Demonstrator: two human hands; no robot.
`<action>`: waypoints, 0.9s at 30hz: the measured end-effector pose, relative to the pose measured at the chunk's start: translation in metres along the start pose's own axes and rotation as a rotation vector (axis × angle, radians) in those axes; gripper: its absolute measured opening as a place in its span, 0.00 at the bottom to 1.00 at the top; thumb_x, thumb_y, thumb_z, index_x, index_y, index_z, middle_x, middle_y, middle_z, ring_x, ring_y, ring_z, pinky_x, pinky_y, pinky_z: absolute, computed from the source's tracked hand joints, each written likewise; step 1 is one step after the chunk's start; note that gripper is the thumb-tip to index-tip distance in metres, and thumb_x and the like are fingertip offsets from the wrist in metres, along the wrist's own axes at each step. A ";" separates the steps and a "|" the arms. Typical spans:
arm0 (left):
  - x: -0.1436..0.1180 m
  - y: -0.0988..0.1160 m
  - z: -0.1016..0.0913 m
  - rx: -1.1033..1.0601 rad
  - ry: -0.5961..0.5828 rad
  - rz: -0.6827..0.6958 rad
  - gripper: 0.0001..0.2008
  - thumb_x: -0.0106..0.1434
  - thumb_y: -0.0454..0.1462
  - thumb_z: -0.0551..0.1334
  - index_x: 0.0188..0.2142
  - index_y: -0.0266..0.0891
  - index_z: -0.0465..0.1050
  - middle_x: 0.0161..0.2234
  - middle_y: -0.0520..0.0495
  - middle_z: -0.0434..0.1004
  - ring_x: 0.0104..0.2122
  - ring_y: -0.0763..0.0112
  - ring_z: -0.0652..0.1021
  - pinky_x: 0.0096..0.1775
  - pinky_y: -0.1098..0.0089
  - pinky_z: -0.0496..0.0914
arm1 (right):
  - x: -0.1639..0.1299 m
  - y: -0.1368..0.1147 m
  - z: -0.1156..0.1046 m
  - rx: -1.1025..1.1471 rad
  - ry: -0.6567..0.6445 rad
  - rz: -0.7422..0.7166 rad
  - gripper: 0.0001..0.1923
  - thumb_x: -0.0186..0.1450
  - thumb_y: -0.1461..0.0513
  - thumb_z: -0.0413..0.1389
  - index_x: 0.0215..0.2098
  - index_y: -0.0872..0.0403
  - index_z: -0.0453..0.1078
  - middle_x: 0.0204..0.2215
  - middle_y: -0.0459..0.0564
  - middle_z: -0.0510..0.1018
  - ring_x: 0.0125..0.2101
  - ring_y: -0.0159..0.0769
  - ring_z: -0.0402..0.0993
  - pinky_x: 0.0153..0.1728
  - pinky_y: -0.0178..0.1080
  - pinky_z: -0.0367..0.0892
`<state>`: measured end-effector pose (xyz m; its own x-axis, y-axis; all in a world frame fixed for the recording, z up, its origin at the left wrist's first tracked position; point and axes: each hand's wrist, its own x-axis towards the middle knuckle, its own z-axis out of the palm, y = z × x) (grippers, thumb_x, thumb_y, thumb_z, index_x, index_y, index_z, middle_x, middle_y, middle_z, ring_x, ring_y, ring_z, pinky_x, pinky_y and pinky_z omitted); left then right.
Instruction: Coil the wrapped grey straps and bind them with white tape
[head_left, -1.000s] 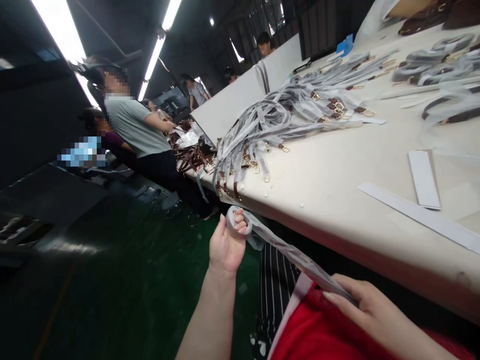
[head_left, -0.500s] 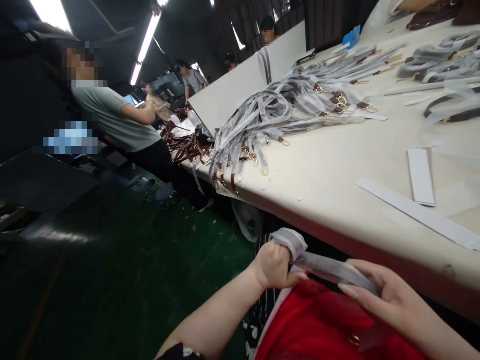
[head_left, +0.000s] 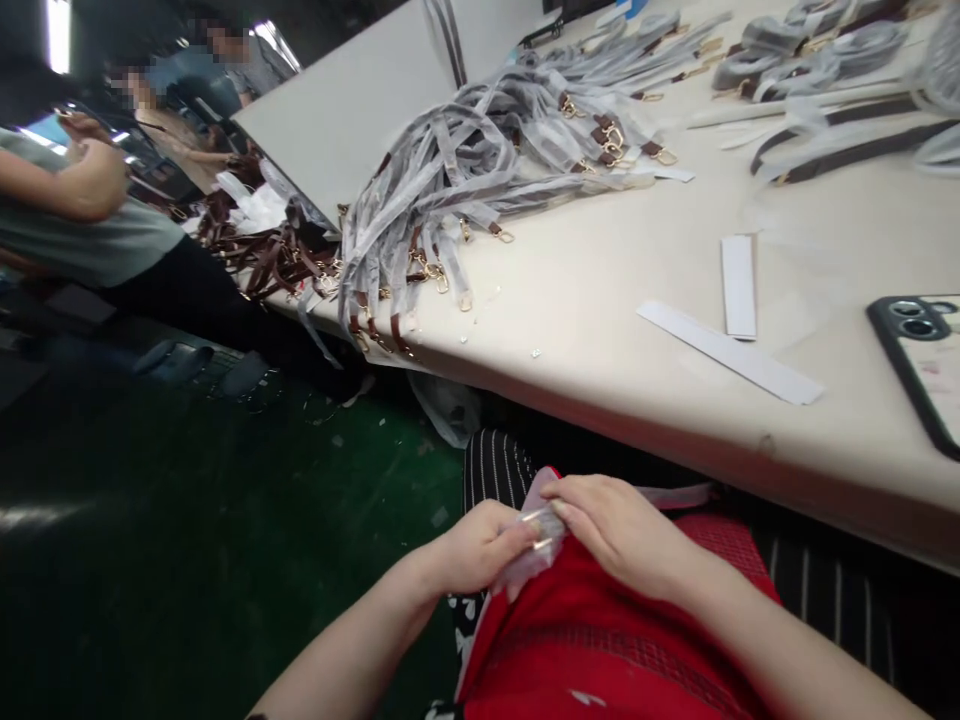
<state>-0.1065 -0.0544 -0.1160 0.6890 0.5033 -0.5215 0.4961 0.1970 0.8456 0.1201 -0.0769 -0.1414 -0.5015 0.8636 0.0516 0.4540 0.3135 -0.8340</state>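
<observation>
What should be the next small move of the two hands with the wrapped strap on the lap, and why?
Probably lift the wrapped strap up to the table. Both the left hand and the right hand pinch it over the lap, bunched small, and similar wrapped straps lie piled on the table.

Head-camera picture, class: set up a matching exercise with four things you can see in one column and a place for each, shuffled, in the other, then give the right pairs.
Things:
1. phone
2. pile of wrapped straps
3. wrapped piece with gold metal
4. long white paper strip

Places:
A. overhanging the table's near-left edge
B. between both hands, over the lap
C. at the picture's right edge, on the table
D. flat on the table, left of the phone

Pairs: 1-C, 2-A, 3-B, 4-D
</observation>
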 end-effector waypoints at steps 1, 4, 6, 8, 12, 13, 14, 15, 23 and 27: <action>-0.003 -0.004 -0.001 -0.130 -0.014 -0.036 0.34 0.65 0.61 0.48 0.24 0.35 0.71 0.15 0.50 0.70 0.12 0.77 0.66 0.16 0.77 0.57 | 0.002 -0.005 0.009 0.059 -0.013 0.001 0.19 0.74 0.55 0.40 0.49 0.53 0.70 0.43 0.54 0.79 0.43 0.45 0.75 0.47 0.47 0.68; -0.011 -0.020 0.000 -0.438 0.013 -0.055 0.36 0.62 0.64 0.51 0.23 0.32 0.73 0.12 0.48 0.70 0.08 0.78 0.64 0.11 0.78 0.53 | 0.008 -0.014 0.035 0.281 0.004 -0.007 0.20 0.74 0.51 0.39 0.46 0.53 0.67 0.38 0.53 0.78 0.37 0.43 0.75 0.41 0.44 0.68; -0.014 -0.032 0.004 -0.617 0.053 0.002 0.37 0.63 0.63 0.51 0.20 0.32 0.72 0.11 0.47 0.70 0.07 0.79 0.63 0.10 0.78 0.51 | 0.012 -0.017 0.048 0.398 0.016 0.000 0.21 0.74 0.49 0.39 0.45 0.54 0.66 0.37 0.53 0.77 0.37 0.43 0.74 0.40 0.43 0.68; -0.015 -0.045 0.010 -0.781 0.080 0.064 0.37 0.64 0.62 0.49 0.19 0.32 0.71 0.11 0.46 0.70 0.06 0.79 0.62 0.09 0.79 0.50 | 0.015 -0.018 0.055 0.445 0.016 0.022 0.21 0.73 0.49 0.40 0.44 0.55 0.65 0.37 0.54 0.76 0.37 0.44 0.74 0.39 0.43 0.68; -0.017 -0.063 0.019 -1.028 0.044 0.116 0.39 0.67 0.61 0.45 0.19 0.31 0.72 0.10 0.46 0.69 0.06 0.81 0.62 0.10 0.80 0.46 | 0.014 -0.020 0.061 0.436 -0.008 0.076 0.19 0.73 0.48 0.41 0.45 0.54 0.63 0.36 0.53 0.75 0.36 0.44 0.73 0.38 0.43 0.67; -0.017 -0.065 0.020 -1.074 0.034 0.129 0.40 0.67 0.61 0.44 0.19 0.32 0.72 0.09 0.47 0.68 0.06 0.81 0.61 0.10 0.80 0.45 | 0.013 -0.020 0.064 0.427 -0.020 0.089 0.20 0.73 0.48 0.42 0.45 0.54 0.63 0.36 0.53 0.75 0.36 0.44 0.73 0.38 0.43 0.67; -0.017 -0.065 0.020 -1.109 0.026 0.139 0.40 0.66 0.62 0.43 0.19 0.33 0.72 0.08 0.48 0.66 0.06 0.82 0.60 0.10 0.79 0.45 | 0.011 -0.021 0.066 0.421 -0.033 0.098 0.20 0.72 0.47 0.44 0.46 0.54 0.63 0.37 0.53 0.75 0.36 0.45 0.73 0.38 0.43 0.67; -0.017 -0.064 0.020 -1.132 0.023 0.144 0.40 0.66 0.63 0.42 0.19 0.34 0.73 0.07 0.50 0.64 0.06 0.82 0.59 0.10 0.79 0.45 | 0.010 -0.020 0.069 0.423 -0.044 0.102 0.20 0.72 0.47 0.45 0.47 0.54 0.62 0.37 0.54 0.75 0.37 0.45 0.74 0.39 0.43 0.68; 0.010 -0.036 0.031 -1.181 0.304 0.114 0.38 0.63 0.65 0.45 0.15 0.38 0.69 0.03 0.54 0.51 0.05 0.80 0.54 0.11 0.76 0.49 | 0.010 -0.017 0.072 0.518 0.081 0.126 0.17 0.72 0.50 0.49 0.50 0.53 0.63 0.40 0.53 0.77 0.40 0.44 0.75 0.41 0.42 0.69; 0.026 -0.026 0.028 -1.069 0.579 0.036 0.32 0.64 0.61 0.51 0.24 0.37 0.73 0.15 0.50 0.69 0.16 0.74 0.70 0.23 0.73 0.67 | 0.004 -0.016 0.045 0.392 0.063 0.098 0.15 0.73 0.50 0.48 0.46 0.52 0.66 0.38 0.52 0.78 0.38 0.43 0.76 0.40 0.40 0.68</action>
<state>-0.0867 -0.0705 -0.1545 0.2198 0.7703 -0.5986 -0.3924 0.6316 0.6687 0.0772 -0.0964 -0.1524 -0.4183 0.9082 -0.0154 0.1759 0.0644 -0.9823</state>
